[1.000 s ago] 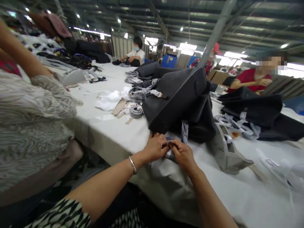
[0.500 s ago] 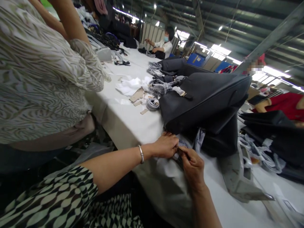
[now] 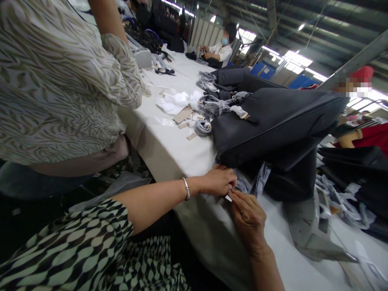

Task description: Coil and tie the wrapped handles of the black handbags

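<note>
My left hand (image 3: 218, 180) is closed at the table's near edge, fingertips pinched together beside the lower corner of a black bag (image 3: 273, 123). Against it, my right hand (image 3: 250, 216) is closed too, with its thumb and fingertips meeting the left ones. A small white edge (image 3: 228, 198) peeks out where the fingertips meet; the fingers hide most of whatever they hold. Just behind my hands, a strap in clear plastic wrap (image 3: 261, 180) sticks out from under the bag.
A grey tape dispenser (image 3: 312, 232) stands to the right on the white table (image 3: 169, 155). Coiled straps (image 3: 203, 127), cardboard pieces (image 3: 183, 114) and white tissue (image 3: 172, 103) lie beyond. A co-worker in a patterned shirt (image 3: 66, 89) is close on the left. More black bags (image 3: 357, 169) lie at right.
The view has shifted slightly, so most things sit farther right. My right fingers have straightened and moved closer against the left fingertips, and a small white edge now shows there.
</note>
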Action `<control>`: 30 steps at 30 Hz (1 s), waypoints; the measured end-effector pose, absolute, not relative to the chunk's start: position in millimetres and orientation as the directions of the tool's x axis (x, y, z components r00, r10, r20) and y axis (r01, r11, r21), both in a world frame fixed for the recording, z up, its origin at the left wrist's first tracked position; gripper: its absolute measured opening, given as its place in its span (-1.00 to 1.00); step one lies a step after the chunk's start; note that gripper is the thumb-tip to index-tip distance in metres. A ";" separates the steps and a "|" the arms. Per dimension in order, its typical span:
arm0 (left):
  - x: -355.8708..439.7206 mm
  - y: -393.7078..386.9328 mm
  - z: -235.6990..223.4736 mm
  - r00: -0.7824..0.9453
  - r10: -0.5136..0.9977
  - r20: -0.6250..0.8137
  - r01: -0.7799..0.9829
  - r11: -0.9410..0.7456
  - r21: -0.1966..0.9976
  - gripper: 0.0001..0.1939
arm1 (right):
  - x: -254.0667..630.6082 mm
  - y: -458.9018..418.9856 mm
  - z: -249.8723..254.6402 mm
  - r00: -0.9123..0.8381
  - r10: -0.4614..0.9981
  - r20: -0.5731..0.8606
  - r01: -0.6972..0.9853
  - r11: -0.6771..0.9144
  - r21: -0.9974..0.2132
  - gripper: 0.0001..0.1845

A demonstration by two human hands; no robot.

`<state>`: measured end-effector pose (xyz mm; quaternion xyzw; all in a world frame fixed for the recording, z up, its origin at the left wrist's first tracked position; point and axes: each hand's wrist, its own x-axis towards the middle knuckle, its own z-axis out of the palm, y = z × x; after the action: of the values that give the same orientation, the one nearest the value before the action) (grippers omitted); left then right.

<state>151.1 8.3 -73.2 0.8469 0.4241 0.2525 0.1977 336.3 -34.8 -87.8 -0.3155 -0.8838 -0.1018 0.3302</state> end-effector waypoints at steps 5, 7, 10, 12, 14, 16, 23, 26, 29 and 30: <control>151.8 7.4 -74.4 0.517 0.813 0.268 0.600 -0.567 0.565 -0.79 | 338.3 -47.4 -90.4 -0.603 0.513 0.611 0.665 0.747 0.029 -0.67; 151.8 7.5 -74.9 0.523 0.807 0.274 0.599 -0.576 0.557 -0.78 | 339.2 -50.7 -90.0 -0.608 0.529 0.592 0.651 0.759 -0.010 -0.66; 149.9 9.4 -76.1 0.550 0.779 0.301 0.565 -0.613 0.552 -0.81 | 339.0 -51.0 -89.0 -0.581 0.560 0.591 0.638 0.764 -0.097 -0.70; 146.9 11.7 -76.3 0.573 0.764 0.296 0.550 -0.626 0.552 -0.83 | 337.7 -49.1 -89.0 -0.542 0.582 0.607 0.650 0.748 -0.137 -0.74; 142.8 14.1 -75.5 0.611 0.741 0.278 0.538 -0.647 0.541 -0.83 | 336.1 -46.9 -89.6 -0.506 0.599 0.621 0.662 0.731 -0.166 -0.79; 138.5 16.2 -73.6 0.661 0.701 0.266 0.515 -0.683 0.519 -0.80 | 335.1 -45.2 -90.7 -0.482 0.615 0.624 0.670 0.718 -0.190 -0.82; 134.5 16.8 -66.1 0.729 0.647 0.226 0.526 -0.740 0.420 -0.66 | 336.3 -42.8 -95.5 -0.464 0.652 0.600 0.690 0.691 -0.217 -0.83; 135.7 16.4 -65.0 0.751 0.617 0.235 0.526 -0.775 0.351 -0.69 | 335.3 -43.3 -93.9 -0.452 0.671 0.588 0.699 0.676 -0.234 -0.84; 135.5 16.9 -65.8 0.762 0.600 0.244 0.522 -0.792 0.318 -0.73 | 332.3 -45.5 -88.5 -0.440 0.739 0.510 0.758 0.610 -0.231 -0.77; 135.2 17.2 -66.5 0.764 0.595 0.250 0.518 -0.797 0.311 -0.71 | 330.8 -46.5 -85.9 -0.429 0.770 0.472 0.791 0.572 -0.216 -0.73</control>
<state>135.2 17.2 -66.5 0.9324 0.2983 0.1700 0.1126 330.8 -46.5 -85.9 -0.4619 -0.8450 -0.0193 0.2688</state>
